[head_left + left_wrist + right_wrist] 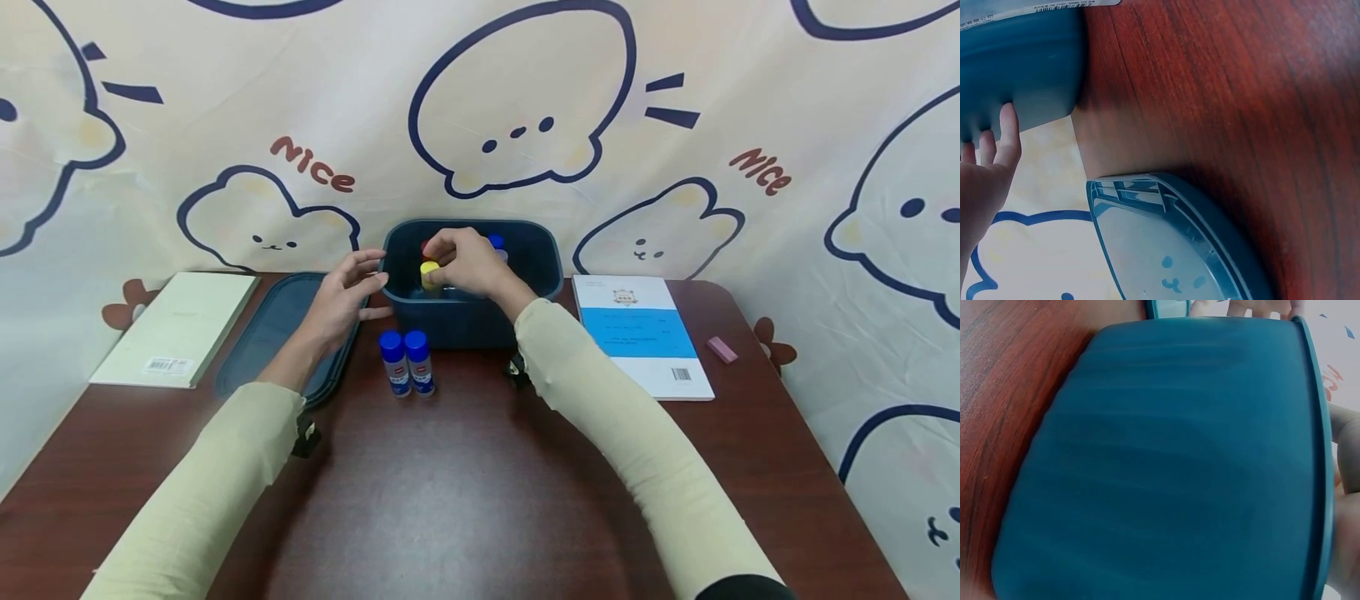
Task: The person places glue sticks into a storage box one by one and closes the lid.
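A dark teal plastic bin (472, 325) stands at the back of the table. My right hand (468, 262) reaches over its front rim and pinches a yellow-capped tube (429, 270), whose body is mostly hidden inside. A red cap (425, 248) and a blue cap (496, 241) show beside that hand. At the bin's left end, my left hand (341, 292) has its fingers spread against the rim and side; in the left wrist view the fingertips touch the bin wall (1035, 69). Two blue-capped glue sticks (395, 363) stand upright side by side before the bin.
The bin's teal lid (262, 333) lies left of the bin, under my left forearm. Beyond it is a pale green book (176, 329). To the right lie a white and blue book (641, 333) and a small pink eraser (722, 350). A printed cloth hangs behind the table.
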`<state>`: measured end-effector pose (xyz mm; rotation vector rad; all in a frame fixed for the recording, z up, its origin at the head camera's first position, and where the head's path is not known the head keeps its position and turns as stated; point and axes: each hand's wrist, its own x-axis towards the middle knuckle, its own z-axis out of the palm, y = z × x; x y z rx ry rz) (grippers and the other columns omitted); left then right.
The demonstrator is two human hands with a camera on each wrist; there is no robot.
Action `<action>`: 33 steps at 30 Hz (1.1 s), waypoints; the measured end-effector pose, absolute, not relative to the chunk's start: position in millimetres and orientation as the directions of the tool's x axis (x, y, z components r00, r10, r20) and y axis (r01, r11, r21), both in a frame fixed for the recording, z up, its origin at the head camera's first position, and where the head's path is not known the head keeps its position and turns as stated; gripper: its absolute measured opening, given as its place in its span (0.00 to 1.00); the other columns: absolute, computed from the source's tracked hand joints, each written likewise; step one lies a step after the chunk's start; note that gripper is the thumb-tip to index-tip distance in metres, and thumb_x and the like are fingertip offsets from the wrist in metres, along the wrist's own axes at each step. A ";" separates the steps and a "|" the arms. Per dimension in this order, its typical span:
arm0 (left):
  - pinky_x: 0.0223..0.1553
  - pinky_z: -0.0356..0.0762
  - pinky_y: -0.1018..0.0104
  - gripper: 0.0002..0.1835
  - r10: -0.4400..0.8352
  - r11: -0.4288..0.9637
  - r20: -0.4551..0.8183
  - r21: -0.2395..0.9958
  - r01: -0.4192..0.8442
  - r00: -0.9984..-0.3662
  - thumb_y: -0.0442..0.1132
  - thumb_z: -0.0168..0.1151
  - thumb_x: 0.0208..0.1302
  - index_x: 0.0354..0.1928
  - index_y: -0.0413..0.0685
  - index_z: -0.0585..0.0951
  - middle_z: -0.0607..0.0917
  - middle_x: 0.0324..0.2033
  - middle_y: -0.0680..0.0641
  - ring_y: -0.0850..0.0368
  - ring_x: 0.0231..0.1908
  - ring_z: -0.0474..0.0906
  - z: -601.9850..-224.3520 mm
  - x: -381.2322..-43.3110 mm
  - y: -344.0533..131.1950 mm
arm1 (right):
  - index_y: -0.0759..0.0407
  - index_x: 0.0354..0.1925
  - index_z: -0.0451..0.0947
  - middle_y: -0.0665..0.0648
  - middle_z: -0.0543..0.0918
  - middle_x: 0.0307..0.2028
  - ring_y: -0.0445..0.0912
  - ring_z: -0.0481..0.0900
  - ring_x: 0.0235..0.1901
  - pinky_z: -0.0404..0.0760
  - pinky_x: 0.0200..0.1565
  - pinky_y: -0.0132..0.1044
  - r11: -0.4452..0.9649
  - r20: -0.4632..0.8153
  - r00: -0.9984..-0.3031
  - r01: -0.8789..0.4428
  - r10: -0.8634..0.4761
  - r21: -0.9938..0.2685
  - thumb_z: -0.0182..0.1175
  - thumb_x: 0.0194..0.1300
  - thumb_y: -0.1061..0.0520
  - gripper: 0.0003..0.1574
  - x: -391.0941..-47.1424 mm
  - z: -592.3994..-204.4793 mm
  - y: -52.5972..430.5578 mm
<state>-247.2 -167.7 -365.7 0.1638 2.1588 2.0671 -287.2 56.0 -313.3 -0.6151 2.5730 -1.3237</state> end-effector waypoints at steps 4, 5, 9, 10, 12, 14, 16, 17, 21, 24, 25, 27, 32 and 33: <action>0.56 0.79 0.46 0.28 0.177 0.050 -0.031 0.998 -0.022 -0.984 0.46 0.54 0.78 0.74 0.50 0.63 0.62 0.73 0.41 0.43 0.70 0.61 -365.8 -247.6 -168.0 | 0.62 0.53 0.80 0.57 0.84 0.48 0.48 0.81 0.48 0.81 0.55 0.37 0.502 0.034 -0.897 -0.277 -0.440 -0.820 0.70 0.65 0.61 0.18 -286.1 -311.3 58.4; 0.56 0.79 0.46 0.28 0.177 0.052 -0.032 0.998 -0.023 -0.984 0.46 0.54 0.78 0.74 0.50 0.63 0.61 0.73 0.41 0.43 0.70 0.61 -365.9 -247.7 -168.0 | 0.62 0.53 0.80 0.57 0.84 0.48 0.48 0.81 0.49 0.80 0.55 0.38 0.502 0.034 -0.898 -0.276 -0.438 -0.820 0.70 0.65 0.61 0.18 -285.5 -310.8 59.3; 0.56 0.79 0.47 0.28 0.176 0.056 -0.033 0.998 -0.024 -0.984 0.45 0.54 0.78 0.74 0.49 0.63 0.61 0.73 0.42 0.44 0.70 0.60 -365.2 -247.2 -167.9 | 0.62 0.53 0.80 0.57 0.84 0.49 0.48 0.81 0.49 0.80 0.55 0.38 0.492 0.035 -0.900 -0.269 -0.434 -0.828 0.69 0.66 0.60 0.18 -282.0 -308.8 62.9; 0.56 0.79 0.47 0.27 0.176 0.056 -0.034 0.998 -0.024 -0.984 0.45 0.54 0.78 0.74 0.49 0.63 0.61 0.73 0.42 0.44 0.70 0.60 -365.1 -247.1 -167.9 | 0.62 0.53 0.80 0.57 0.84 0.49 0.48 0.81 0.49 0.80 0.55 0.38 0.487 0.036 -0.900 -0.269 -0.435 -0.831 0.69 0.66 0.60 0.18 -280.9 -308.1 64.0; 0.56 0.79 0.47 0.27 0.176 0.057 -0.032 0.998 -0.022 -0.984 0.45 0.54 0.78 0.74 0.48 0.63 0.61 0.73 0.42 0.44 0.70 0.60 -365.0 -246.9 -167.8 | 0.63 0.53 0.80 0.58 0.84 0.49 0.49 0.82 0.49 0.81 0.55 0.38 0.473 0.038 -0.898 -0.266 -0.438 -0.840 0.69 0.66 0.61 0.18 -278.8 -306.6 66.2; 0.56 0.79 0.46 0.27 0.176 0.058 -0.030 0.998 -0.020 -0.984 0.45 0.53 0.78 0.74 0.48 0.63 0.61 0.73 0.42 0.44 0.70 0.60 -365.1 -247.0 -167.9 | 0.63 0.53 0.80 0.59 0.84 0.50 0.49 0.82 0.49 0.81 0.54 0.38 0.461 0.039 -0.895 -0.265 -0.444 -0.847 0.69 0.66 0.61 0.18 -277.3 -304.8 68.5; 0.56 0.79 0.46 0.27 0.174 0.059 -0.028 0.998 -0.018 -0.984 0.45 0.54 0.78 0.74 0.48 0.63 0.61 0.73 0.42 0.44 0.70 0.60 -365.3 -247.2 -167.8 | 0.64 0.54 0.79 0.60 0.84 0.50 0.49 0.82 0.48 0.82 0.54 0.37 0.452 0.041 -0.893 -0.266 -0.448 -0.851 0.68 0.67 0.61 0.18 -275.8 -303.6 70.8; 0.56 0.79 0.46 0.27 0.174 0.058 -0.026 0.998 -0.016 -0.984 0.45 0.54 0.78 0.74 0.49 0.63 0.61 0.73 0.42 0.44 0.70 0.60 -365.4 -247.3 -167.7 | 0.64 0.54 0.79 0.60 0.84 0.50 0.50 0.82 0.48 0.82 0.54 0.37 0.447 0.042 -0.892 -0.266 -0.450 -0.854 0.68 0.67 0.62 0.18 -275.2 -303.2 72.0; 0.56 0.79 0.45 0.27 0.178 0.054 -0.025 0.998 -0.016 -0.984 0.45 0.54 0.78 0.74 0.48 0.63 0.61 0.73 0.42 0.44 0.70 0.60 -366.0 -247.7 -167.7 | 0.65 0.54 0.79 0.60 0.83 0.50 0.50 0.82 0.48 0.82 0.53 0.38 0.434 0.048 -0.891 -0.266 -0.451 -0.861 0.69 0.66 0.62 0.19 -272.9 -303.1 75.9; 0.56 0.79 0.45 0.28 0.178 0.051 -0.029 0.998 -0.020 -0.984 0.45 0.54 0.78 0.74 0.48 0.63 0.62 0.73 0.42 0.44 0.70 0.60 -366.5 -247.7 -168.1 | 0.65 0.54 0.79 0.60 0.83 0.50 0.51 0.82 0.48 0.82 0.53 0.38 0.423 0.054 -0.886 -0.273 -0.461 -0.864 0.69 0.66 0.62 0.19 -270.7 -304.6 78.0; 0.55 0.79 0.46 0.28 0.176 0.051 -0.030 0.998 -0.021 -0.984 0.45 0.54 0.78 0.74 0.48 0.63 0.62 0.73 0.42 0.44 0.70 0.60 -366.5 -247.6 -168.3 | 0.64 0.54 0.79 0.60 0.83 0.49 0.50 0.82 0.48 0.82 0.53 0.38 0.423 0.057 -0.884 -0.278 -0.465 -0.863 0.69 0.66 0.62 0.19 -269.6 -305.0 78.6; 0.55 0.79 0.46 0.28 0.172 0.052 -0.032 0.998 -0.023 -0.985 0.45 0.55 0.78 0.74 0.49 0.63 0.62 0.73 0.42 0.44 0.70 0.61 -366.6 -247.4 -168.6 | 0.64 0.54 0.79 0.59 0.83 0.49 0.50 0.82 0.47 0.82 0.53 0.37 0.418 0.066 -0.879 -0.290 -0.473 -0.861 0.69 0.66 0.62 0.19 -268.1 -306.4 79.8; 0.55 0.79 0.46 0.28 0.170 0.056 -0.030 0.998 -0.021 -0.985 0.46 0.55 0.78 0.74 0.49 0.63 0.61 0.73 0.42 0.44 0.70 0.60 -366.0 -247.5 -168.5 | 0.64 0.54 0.79 0.59 0.83 0.50 0.49 0.82 0.47 0.82 0.54 0.38 0.403 0.091 -0.870 -0.314 -0.484 -0.860 0.69 0.66 0.62 0.20 -263.6 -307.4 83.6; 0.56 0.79 0.45 0.28 0.171 0.057 -0.030 0.998 -0.020 -0.985 0.46 0.55 0.78 0.74 0.49 0.63 0.61 0.73 0.42 0.44 0.70 0.60 -365.8 -247.5 -168.4 | 0.64 0.55 0.79 0.59 0.83 0.50 0.49 0.82 0.48 0.82 0.54 0.38 0.397 0.096 -0.869 -0.317 -0.486 -0.861 0.69 0.66 0.62 0.20 -262.6 -307.1 84.7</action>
